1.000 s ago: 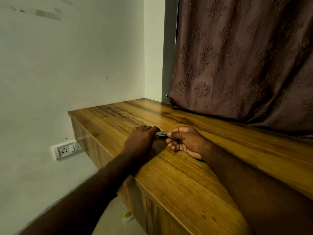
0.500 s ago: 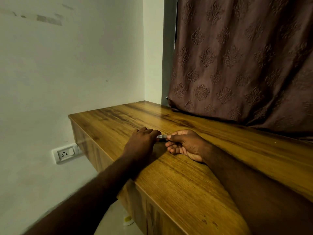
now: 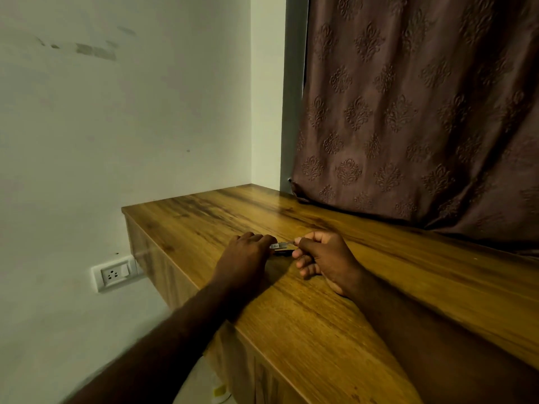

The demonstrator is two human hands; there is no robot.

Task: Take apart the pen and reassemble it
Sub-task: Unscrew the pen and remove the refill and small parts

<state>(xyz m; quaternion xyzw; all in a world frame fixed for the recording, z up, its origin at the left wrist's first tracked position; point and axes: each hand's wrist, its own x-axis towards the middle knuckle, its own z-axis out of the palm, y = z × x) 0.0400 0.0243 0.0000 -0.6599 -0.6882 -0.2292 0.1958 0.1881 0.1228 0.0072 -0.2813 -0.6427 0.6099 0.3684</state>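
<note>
A pen (image 3: pixel 280 245) with a clear, silvery barrel lies horizontally just above the wooden desk (image 3: pixel 320 322), held at both ends. My left hand (image 3: pixel 248 258) covers its left end with curled fingers. My right hand (image 3: pixel 323 258) pinches its right end between thumb and forefinger. Only a short stretch of the pen shows between the two hands; a dark shape, part or shadow, lies just beneath it. Both wrists rest on the desk top.
A brown patterned curtain (image 3: pixel 408 112) hangs over the desk's back edge on the right. A white wall with a socket (image 3: pixel 115 274) stands to the left, below desk height. The desk's front edge runs diagonally under my left forearm.
My two hands have drawn slightly apart, so a little more of the pen shows between them. The view has shifted a little.
</note>
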